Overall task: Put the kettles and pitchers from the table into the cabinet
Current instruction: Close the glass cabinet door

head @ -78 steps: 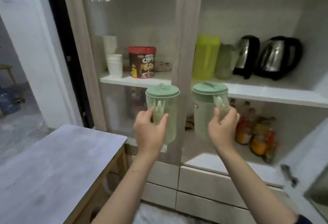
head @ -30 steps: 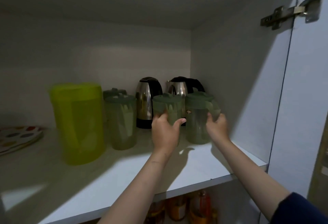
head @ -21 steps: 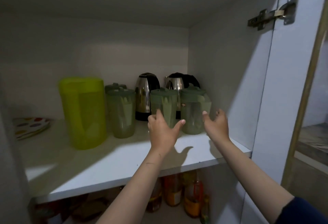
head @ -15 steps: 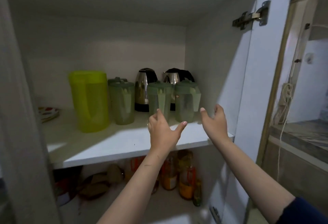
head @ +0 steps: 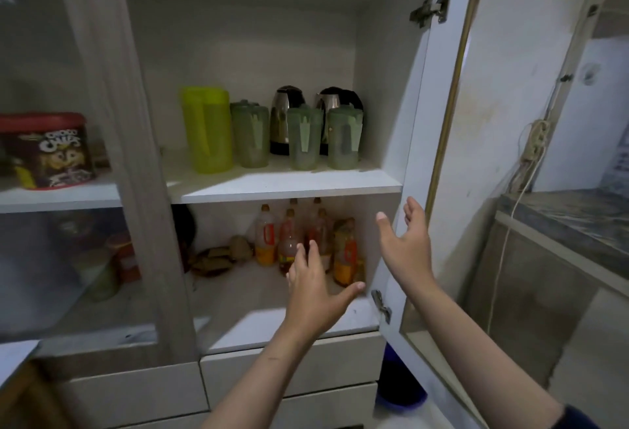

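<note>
On the upper cabinet shelf (head: 272,185) stand a tall yellow-green pitcher (head: 207,129), three pale green lidded pitchers (head: 250,137) (head: 304,138) (head: 344,137) and, behind them, two steel and black kettles (head: 285,102) (head: 335,98). My left hand (head: 315,289) hangs empty below the shelf with fingers spread, in front of the lower compartment. My right hand (head: 406,245) is also empty and open, raised beside the inner edge of the open cabinet door (head: 439,142). Neither hand touches a pitcher.
Several bottles of orange and red liquid (head: 289,241) stand on the lower shelf. Behind the glass door at left sits a red-lidded cereal tub (head: 47,151). Drawers (head: 289,370) lie below. A stone counter (head: 571,221) and hanging cord (head: 510,224) are at right.
Both hands let go of the two green pitchers, which stay on the shelf in front of the kettles. The hands drew back and down, and the view pulled away from the cabinet.
</note>
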A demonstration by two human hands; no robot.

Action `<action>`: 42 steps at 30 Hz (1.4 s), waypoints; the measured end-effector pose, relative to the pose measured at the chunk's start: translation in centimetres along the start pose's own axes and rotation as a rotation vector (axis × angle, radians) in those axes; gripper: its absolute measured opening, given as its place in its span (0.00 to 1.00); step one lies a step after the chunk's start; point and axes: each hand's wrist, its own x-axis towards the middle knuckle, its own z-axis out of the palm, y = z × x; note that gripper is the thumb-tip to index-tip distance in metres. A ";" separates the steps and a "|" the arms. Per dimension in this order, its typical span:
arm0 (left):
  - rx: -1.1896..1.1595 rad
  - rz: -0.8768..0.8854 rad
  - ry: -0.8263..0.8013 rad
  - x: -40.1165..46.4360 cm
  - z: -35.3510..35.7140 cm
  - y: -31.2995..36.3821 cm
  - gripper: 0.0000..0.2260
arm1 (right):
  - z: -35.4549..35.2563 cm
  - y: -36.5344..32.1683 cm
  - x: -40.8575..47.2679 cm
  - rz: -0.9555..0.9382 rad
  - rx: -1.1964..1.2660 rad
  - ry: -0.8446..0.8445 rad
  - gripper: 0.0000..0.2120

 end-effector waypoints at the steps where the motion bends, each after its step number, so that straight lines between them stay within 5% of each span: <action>1: 0.000 0.005 -0.011 -1.3 -0.2 0.2 0.50 | -0.5 -0.4 -1.1 -0.005 -0.005 0.013 0.31; 15: 0.044 0.226 -0.139 -16.2 -1.4 0.4 0.51 | -9.6 -6.0 -15.4 -0.044 -0.207 0.208 0.31; 29: 0.065 0.776 -0.384 -20.5 9.8 17.9 0.51 | -32.8 -8.1 -14.8 -0.084 -0.560 0.694 0.30; 42: 0.564 1.180 -0.196 -18.1 23.2 30.9 0.44 | -41.8 -5.2 -7.6 0.073 -0.545 0.282 0.37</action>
